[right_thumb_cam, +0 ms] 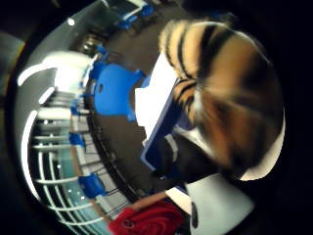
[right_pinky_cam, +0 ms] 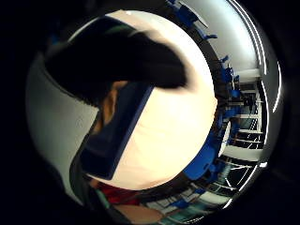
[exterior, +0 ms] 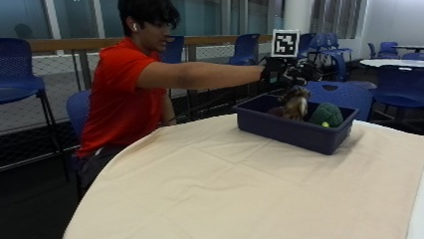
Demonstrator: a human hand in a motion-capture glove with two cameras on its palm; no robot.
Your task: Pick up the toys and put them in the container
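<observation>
A striped tiger plush toy (exterior: pixel 295 103) stands upright in the dark blue container (exterior: pixel 291 132) at the far side of the table, beside a green plush toy (exterior: pixel 326 114). My gloved right hand (exterior: pixel 288 71) hovers just above the tiger toy on an outstretched arm, and a small gap seems to separate them. In the thumb side palm view the tiger toy (right_thumb_cam: pixel 230 98) fills much of the picture, over the container (right_thumb_cam: pixel 159 142). The little finger side palm view shows a gloved finger (right_pinky_cam: pixel 117 65) across the container (right_pinky_cam: pixel 112 136).
A cream cloth covers the round table (exterior: pixel 232 189). Right behind the container stands a blue chair (exterior: pixel 344 94), with more chairs and tables further back. The person in a red shirt (exterior: pixel 122 104) sits at the table's far left edge.
</observation>
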